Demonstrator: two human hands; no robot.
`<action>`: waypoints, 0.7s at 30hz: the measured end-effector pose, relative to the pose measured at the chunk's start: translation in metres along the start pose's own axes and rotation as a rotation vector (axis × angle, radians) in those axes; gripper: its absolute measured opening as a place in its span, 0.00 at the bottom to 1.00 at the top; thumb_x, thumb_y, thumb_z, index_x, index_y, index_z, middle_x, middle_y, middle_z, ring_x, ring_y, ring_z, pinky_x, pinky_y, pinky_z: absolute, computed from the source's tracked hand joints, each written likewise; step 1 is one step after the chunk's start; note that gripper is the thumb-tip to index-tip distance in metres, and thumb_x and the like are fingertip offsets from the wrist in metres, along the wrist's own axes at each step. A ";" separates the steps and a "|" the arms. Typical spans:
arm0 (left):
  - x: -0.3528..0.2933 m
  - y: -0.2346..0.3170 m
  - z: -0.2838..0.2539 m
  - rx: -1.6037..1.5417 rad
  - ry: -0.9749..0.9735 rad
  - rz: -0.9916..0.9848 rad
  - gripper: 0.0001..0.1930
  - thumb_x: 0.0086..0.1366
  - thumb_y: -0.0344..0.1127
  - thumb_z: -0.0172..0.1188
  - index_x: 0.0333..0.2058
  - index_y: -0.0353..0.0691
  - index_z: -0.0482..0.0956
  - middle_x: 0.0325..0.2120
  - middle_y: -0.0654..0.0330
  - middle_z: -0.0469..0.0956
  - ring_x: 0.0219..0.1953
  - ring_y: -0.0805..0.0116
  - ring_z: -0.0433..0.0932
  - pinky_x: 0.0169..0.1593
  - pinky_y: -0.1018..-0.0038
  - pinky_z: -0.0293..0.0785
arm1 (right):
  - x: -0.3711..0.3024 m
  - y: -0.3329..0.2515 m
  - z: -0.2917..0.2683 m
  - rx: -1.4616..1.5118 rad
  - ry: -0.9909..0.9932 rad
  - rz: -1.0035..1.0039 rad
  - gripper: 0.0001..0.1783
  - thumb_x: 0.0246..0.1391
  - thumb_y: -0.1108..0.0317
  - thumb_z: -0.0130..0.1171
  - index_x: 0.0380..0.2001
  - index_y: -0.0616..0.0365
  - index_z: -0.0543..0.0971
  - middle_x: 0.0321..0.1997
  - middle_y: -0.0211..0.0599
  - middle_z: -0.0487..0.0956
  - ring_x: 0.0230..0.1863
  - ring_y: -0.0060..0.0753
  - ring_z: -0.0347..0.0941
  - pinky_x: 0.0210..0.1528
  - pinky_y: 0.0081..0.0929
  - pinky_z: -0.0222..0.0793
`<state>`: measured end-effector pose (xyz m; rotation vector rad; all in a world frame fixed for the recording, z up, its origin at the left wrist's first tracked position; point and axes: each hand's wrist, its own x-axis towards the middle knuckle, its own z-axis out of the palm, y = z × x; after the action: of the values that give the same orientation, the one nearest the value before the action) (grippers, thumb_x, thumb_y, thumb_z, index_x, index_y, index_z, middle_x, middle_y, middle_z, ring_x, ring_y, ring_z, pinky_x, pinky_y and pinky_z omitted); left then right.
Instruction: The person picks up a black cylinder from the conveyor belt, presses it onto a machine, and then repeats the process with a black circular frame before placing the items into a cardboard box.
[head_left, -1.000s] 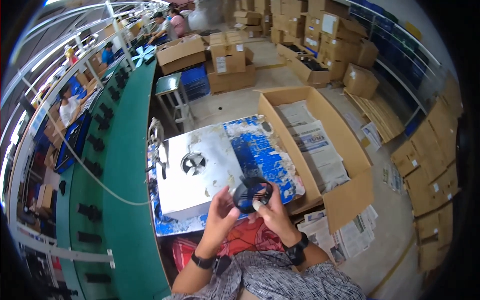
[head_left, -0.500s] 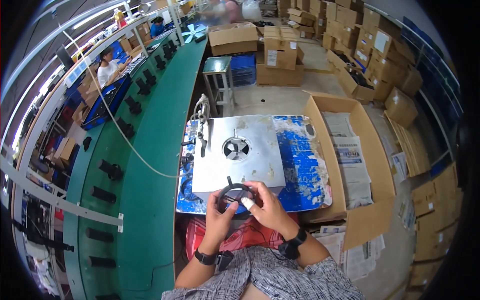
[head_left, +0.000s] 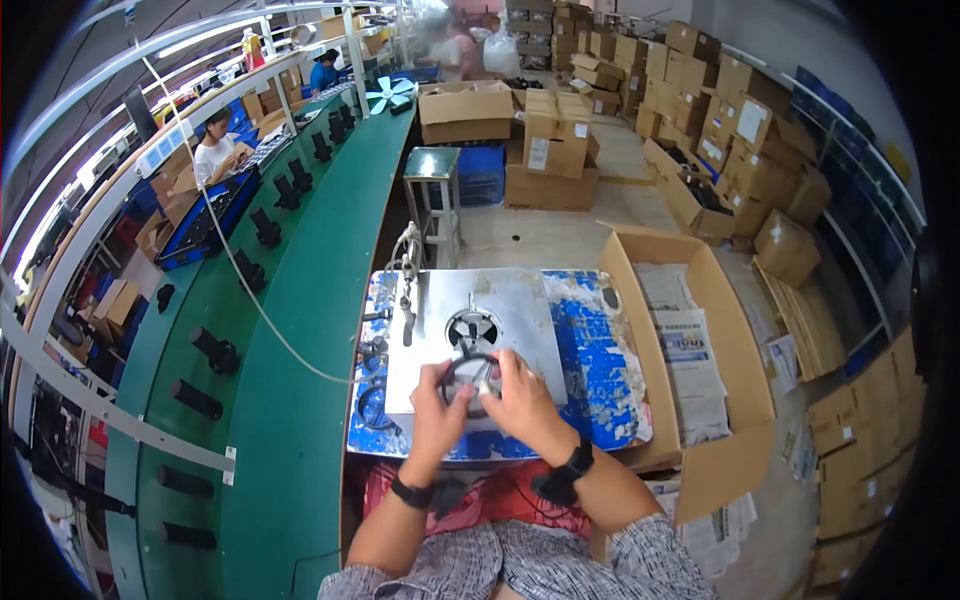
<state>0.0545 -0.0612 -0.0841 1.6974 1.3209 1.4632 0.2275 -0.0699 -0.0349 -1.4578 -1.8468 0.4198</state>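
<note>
My left hand (head_left: 436,408) and my right hand (head_left: 522,402) grip a black plastic ring (head_left: 463,360) from both sides, thumbs toward its middle. A short tab on the ring points away from me. It is held over the near part of a metal box-like fixture (head_left: 530,320), just short of a round opening (head_left: 470,322) with dark and light segments inside. A pale wrap covers the tip of my right thumb. At the fixture's left stands a metal clamp-like fitting (head_left: 409,262) with a hose. Another black ring-shaped part (head_left: 372,402) lies left of the fixture.
The fixture sits on a chipped blue board (head_left: 610,375). A green conveyor (head_left: 300,330) with several black cylindrical parts runs along the left. An open carton (head_left: 735,365) lined with newspaper stands at right. Behind are a stool (head_left: 433,165) and stacked boxes (head_left: 555,135). Co-workers sit beyond the conveyor.
Both hands have carried the black ring away from me, from the fixture's near edge to over its top, close to the round opening. The view has tilted up slightly.
</note>
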 end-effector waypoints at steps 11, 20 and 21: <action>0.121 -0.033 0.038 0.416 -0.092 -0.186 0.22 0.58 0.38 0.74 0.51 0.45 0.80 0.43 0.53 0.82 0.48 0.51 0.80 0.52 0.52 0.69 | 0.101 0.035 0.035 -0.192 0.005 0.222 0.30 0.53 0.67 0.67 0.58 0.63 0.73 0.55 0.65 0.76 0.49 0.72 0.79 0.53 0.58 0.79; 0.108 -0.041 0.032 0.533 -0.062 -0.003 0.19 0.61 0.40 0.73 0.51 0.48 0.83 0.51 0.53 0.76 0.54 0.45 0.74 0.54 0.48 0.69 | 0.111 0.062 0.019 -0.233 -0.188 0.136 0.41 0.51 0.59 0.70 0.68 0.61 0.73 0.60 0.55 0.74 0.53 0.66 0.81 0.58 0.53 0.78; 0.108 -0.043 0.027 0.519 -0.064 0.026 0.18 0.62 0.40 0.72 0.51 0.48 0.84 0.50 0.52 0.76 0.54 0.46 0.74 0.54 0.48 0.69 | 0.109 0.062 0.019 -0.219 -0.171 0.052 0.42 0.50 0.56 0.70 0.68 0.61 0.73 0.61 0.54 0.74 0.55 0.65 0.80 0.60 0.53 0.77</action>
<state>0.0586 0.0575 -0.0830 2.0606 1.7547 1.1252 0.2480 0.0543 -0.0509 -1.6636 -2.0461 0.3881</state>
